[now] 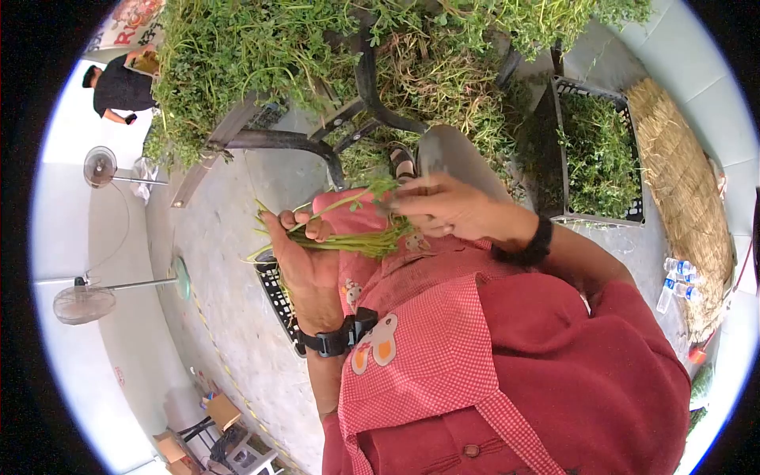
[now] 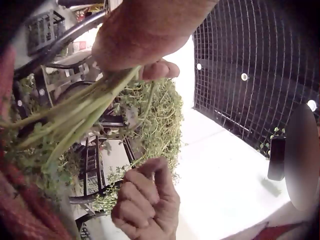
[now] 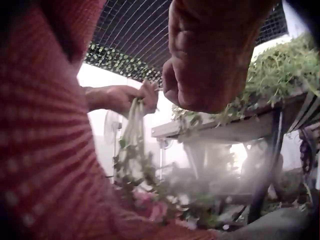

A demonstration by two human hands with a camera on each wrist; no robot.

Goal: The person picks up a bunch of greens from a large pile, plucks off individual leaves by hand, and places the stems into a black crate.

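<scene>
A bunch of thin green stems (image 1: 360, 241) lies in the grip of my left hand (image 1: 301, 260), fingers curled round it above the lap. Seen from the left wrist, the stems (image 2: 82, 112) fan out toward leafy ends near the apron. One leafy stem (image 1: 340, 204) stands apart from the bunch and runs toward my right hand (image 1: 455, 209). Its leafy tip meets the right fingertips, which pinch there and are slightly blurred. In the left wrist view the right hand (image 2: 147, 202) has curled fingers, thumb against forefinger.
Leafy greens (image 1: 253, 59) heap on a metal-framed table ahead, with more greens (image 1: 443, 75) beneath. A black crate (image 1: 603, 218) of greens stands at right beside a rolled straw mat (image 1: 681, 190). Another crate (image 1: 279, 305) sits by the left forearm. Fans (image 1: 85, 305) and a person (image 1: 123, 87) are at left.
</scene>
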